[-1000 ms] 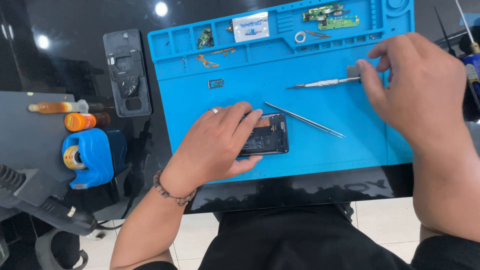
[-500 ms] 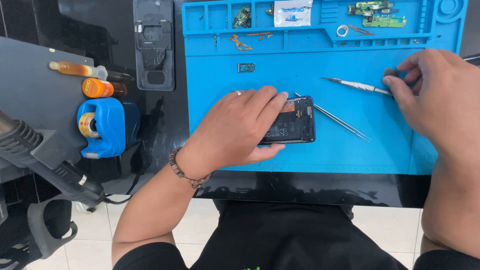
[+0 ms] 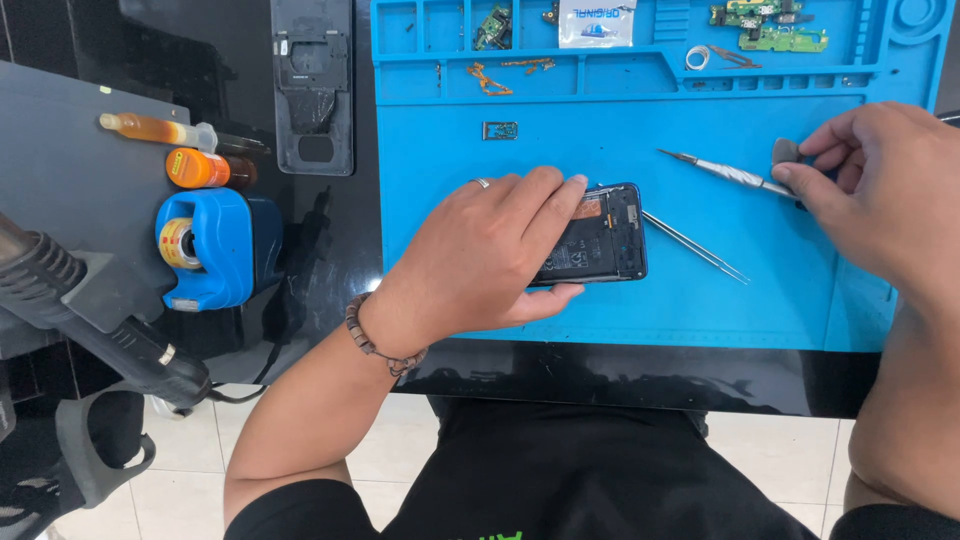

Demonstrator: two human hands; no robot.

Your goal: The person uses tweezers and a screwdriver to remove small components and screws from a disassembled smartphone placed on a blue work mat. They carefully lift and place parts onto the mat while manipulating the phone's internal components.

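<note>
An opened dark phone point(image 3: 600, 238) lies on the blue work mat point(image 3: 700, 300) with its insides showing. My left hand point(image 3: 480, 250) rests flat over the phone's left half and holds it down. My right hand point(image 3: 880, 185) is at the mat's right side, fingertips pinched on the end of a thin metal tool point(image 3: 720, 172) that lies on the mat; a small grey pick point(image 3: 785, 152) sits at the fingertips. Silver tweezers point(image 3: 695, 247) lie just right of the phone.
Small parts and circuit boards point(image 3: 770, 25) fill the mat's top compartments, beside a white packet point(image 3: 597, 22). A phone back cover point(image 3: 312, 85) lies left of the mat. Further left are a syringe point(image 3: 160, 130), an orange bottle point(image 3: 205, 168), a blue holder point(image 3: 215, 245) and a hot-air handle point(image 3: 100, 320).
The view has shifted so the mat sits further right. My right hand has come to the end of the metal tool and closed its fingers on it. My left hand stays on the phone.
</note>
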